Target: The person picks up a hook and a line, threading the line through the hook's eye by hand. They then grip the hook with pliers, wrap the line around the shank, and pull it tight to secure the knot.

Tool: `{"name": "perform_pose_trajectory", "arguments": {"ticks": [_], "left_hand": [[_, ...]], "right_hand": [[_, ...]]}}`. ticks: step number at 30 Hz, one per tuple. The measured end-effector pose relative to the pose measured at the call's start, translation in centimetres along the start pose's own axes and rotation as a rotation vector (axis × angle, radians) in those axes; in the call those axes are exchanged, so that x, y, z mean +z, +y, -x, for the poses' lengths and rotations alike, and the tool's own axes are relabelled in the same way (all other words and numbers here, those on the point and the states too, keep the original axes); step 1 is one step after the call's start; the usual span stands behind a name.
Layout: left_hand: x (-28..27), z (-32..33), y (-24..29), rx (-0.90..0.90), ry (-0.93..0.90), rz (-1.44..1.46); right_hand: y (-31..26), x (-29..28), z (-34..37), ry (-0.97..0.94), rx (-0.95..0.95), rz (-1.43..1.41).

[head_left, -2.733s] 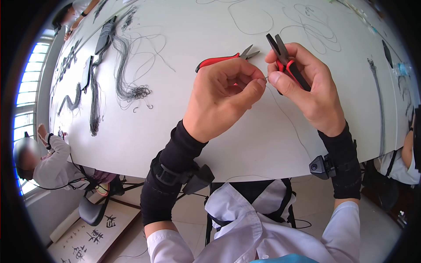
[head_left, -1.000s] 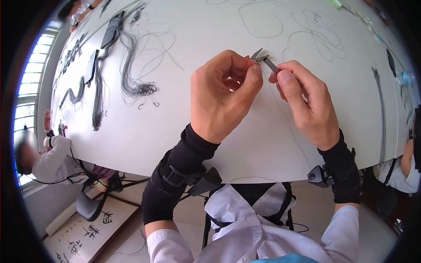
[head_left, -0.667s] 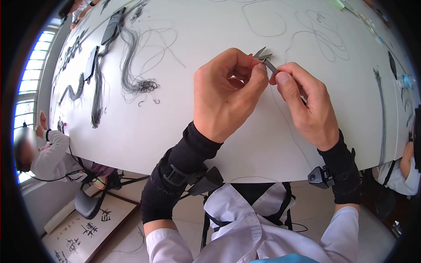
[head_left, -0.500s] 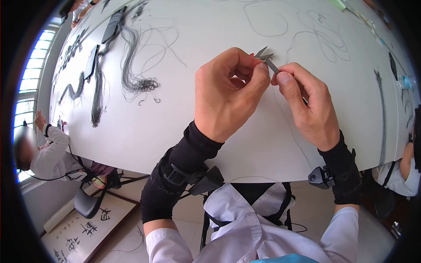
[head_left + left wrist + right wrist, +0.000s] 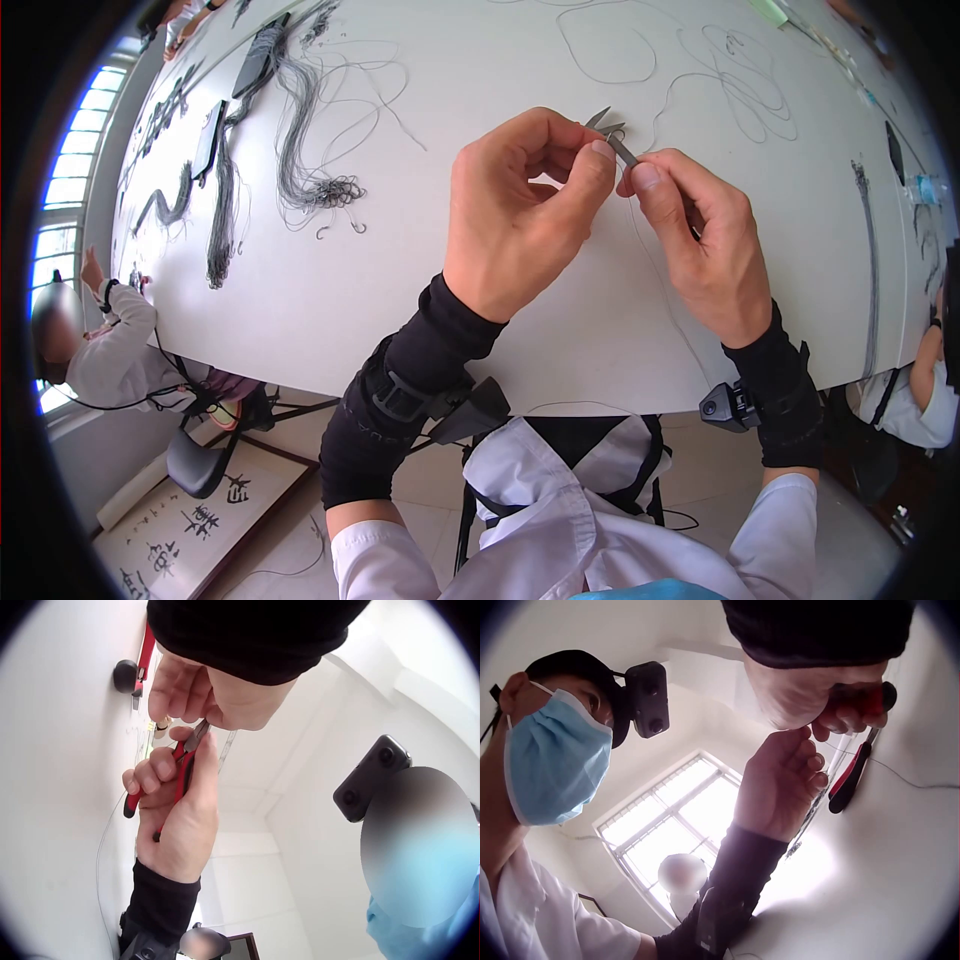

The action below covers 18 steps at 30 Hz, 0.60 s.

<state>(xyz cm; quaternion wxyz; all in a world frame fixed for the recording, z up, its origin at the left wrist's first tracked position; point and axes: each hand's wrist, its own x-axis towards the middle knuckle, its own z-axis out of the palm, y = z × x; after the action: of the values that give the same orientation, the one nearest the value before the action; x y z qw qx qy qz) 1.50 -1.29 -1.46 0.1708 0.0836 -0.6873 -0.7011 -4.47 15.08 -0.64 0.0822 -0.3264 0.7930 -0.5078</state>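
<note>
My left hand (image 5: pixel 525 215) pinches something thin between thumb and index finger; a small dark hook-like tip (image 5: pixel 618 134) shows beside them in the head view. The right hand (image 5: pixel 705 240) grips red-handled pliers (image 5: pixel 182 769), whose narrow grey jaws meet the left fingertips. In the left wrist view the pliers' handles lie across the right palm. A thin line (image 5: pixel 660 275) runs from the hands down toward the table's near edge. Behind the left fingers lies a second red-handled tool (image 5: pixel 850 778), its pointed jaws spread and its handles hidden in the head view.
On the white table (image 5: pixel 400 300), bundles of grey line (image 5: pixel 293 150) with hooks (image 5: pixel 358 228) lie at the left, near two dark flat objects (image 5: pixel 209 140). Loose coils (image 5: pixel 745 90) lie at the far right, and a long bundle (image 5: pixel 868 260) near the right edge. Other people sit around the table.
The right hand's pliers, earlier pointing away from me with jaws apart, now point at the left fingertips. The left hand has shifted slightly right and now covers the lying tool's handles.
</note>
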Motion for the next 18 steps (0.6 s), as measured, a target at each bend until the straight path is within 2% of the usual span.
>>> {"name": "perform_pose_trajectory", "arguments": {"ticks": [5, 18], "left_hand": [[-0.39, 0.05, 0.48, -0.075, -0.039, -0.014], [-0.16, 0.09, 0.59, -0.088, -0.026, 0.005]], "right_hand": [[0.23, 0.12, -0.10, -0.002, -0.008, -0.027], [-0.16, 0.07, 0.06, -0.008, 0.030, -0.015]]}}
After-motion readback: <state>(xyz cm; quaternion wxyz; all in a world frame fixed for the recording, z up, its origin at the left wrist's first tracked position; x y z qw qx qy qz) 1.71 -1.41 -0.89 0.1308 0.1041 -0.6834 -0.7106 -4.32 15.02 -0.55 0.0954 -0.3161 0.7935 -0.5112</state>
